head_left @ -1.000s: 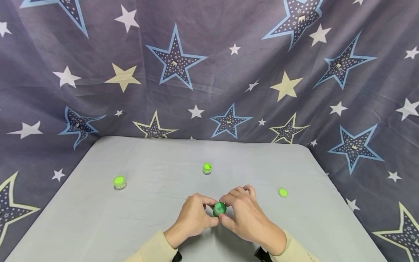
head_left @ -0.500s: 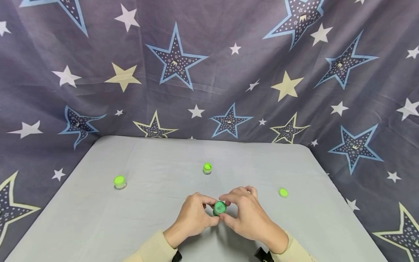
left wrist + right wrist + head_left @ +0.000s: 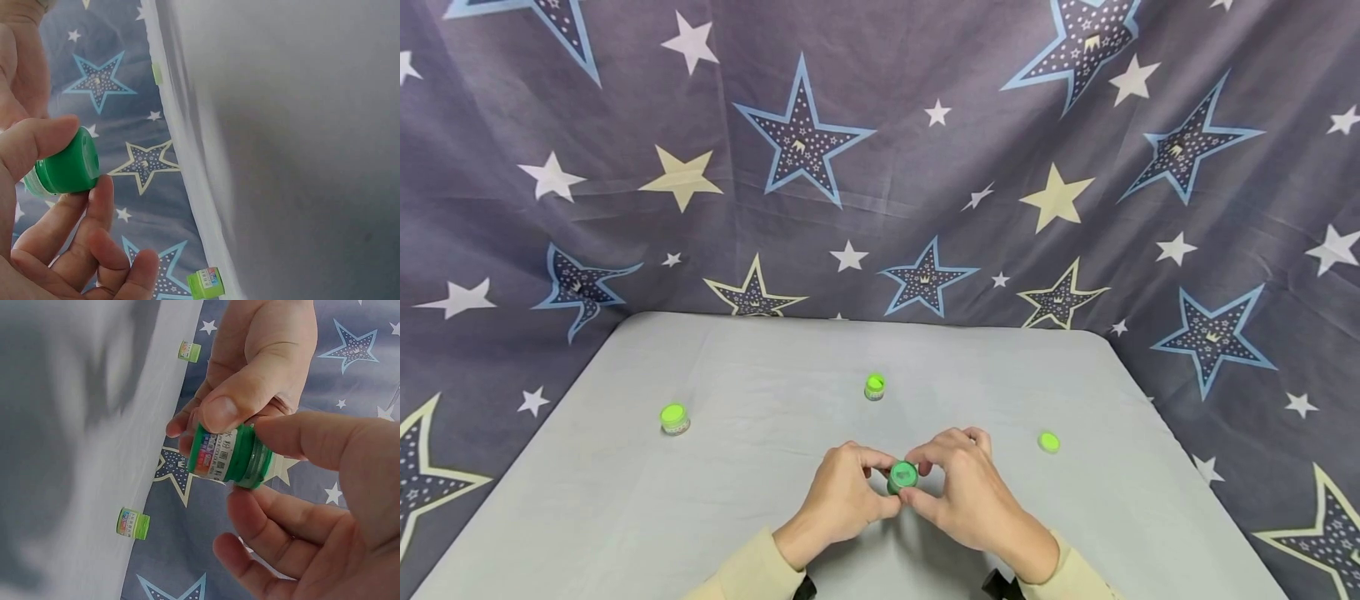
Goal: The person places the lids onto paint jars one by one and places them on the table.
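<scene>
Both hands hold a small green paint jar (image 3: 902, 476) above the near middle of the table. In the right wrist view, printed characters show on the label of the jar (image 3: 215, 453). My left hand (image 3: 844, 492) grips its labelled body, with the thumb across the label. My right hand (image 3: 964, 492) pinches its upper end between thumb and fingers. Green, smooth sides and a paler end face of the jar (image 3: 75, 162) appear in the left wrist view. Fingers cover part of the rim, and whether a lid sits there I cannot tell.
Two lime-green jars stand on the grey-covered table (image 3: 760, 500): one jar (image 3: 674, 418) at the left, another jar (image 3: 875, 386) at the back middle. A flat lime lid (image 3: 1048, 442) lies to the right. Star-patterned cloth (image 3: 880, 167) hangs behind the table.
The right hand's fingers and thumb have shifted slightly at the jar's upper end. The left hand keeps its grip and the jar stays almost in place.
</scene>
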Tool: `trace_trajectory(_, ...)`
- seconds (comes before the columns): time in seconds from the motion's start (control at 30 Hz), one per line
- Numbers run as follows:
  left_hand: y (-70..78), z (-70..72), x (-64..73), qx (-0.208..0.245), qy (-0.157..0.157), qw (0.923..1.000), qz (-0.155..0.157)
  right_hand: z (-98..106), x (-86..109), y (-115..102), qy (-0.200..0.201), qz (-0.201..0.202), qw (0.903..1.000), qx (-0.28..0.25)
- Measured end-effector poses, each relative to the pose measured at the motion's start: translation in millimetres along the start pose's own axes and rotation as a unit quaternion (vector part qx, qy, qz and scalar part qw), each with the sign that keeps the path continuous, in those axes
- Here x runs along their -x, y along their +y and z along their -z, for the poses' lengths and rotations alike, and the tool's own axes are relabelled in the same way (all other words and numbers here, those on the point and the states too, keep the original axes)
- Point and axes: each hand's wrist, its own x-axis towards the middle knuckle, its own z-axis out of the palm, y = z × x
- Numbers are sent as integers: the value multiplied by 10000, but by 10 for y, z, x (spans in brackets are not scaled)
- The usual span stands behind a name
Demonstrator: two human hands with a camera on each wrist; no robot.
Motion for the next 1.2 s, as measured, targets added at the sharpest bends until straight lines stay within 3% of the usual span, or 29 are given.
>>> trace_trajectory(0.27, -21, -9, -9, 47, 46, 9999, 104, -47, 8, 14, 99, -167, 9998, -15)
trace_trajectory(0.63, -23, -16, -7, 7, 185, 9998, -41, -106, 12, 19, 362, -171, 9992, 49)
trace_trajectory(1.2, -24, -1, -10, 35, 104, 9999, -86, -142, 8, 32, 450, -243, 9987, 19)
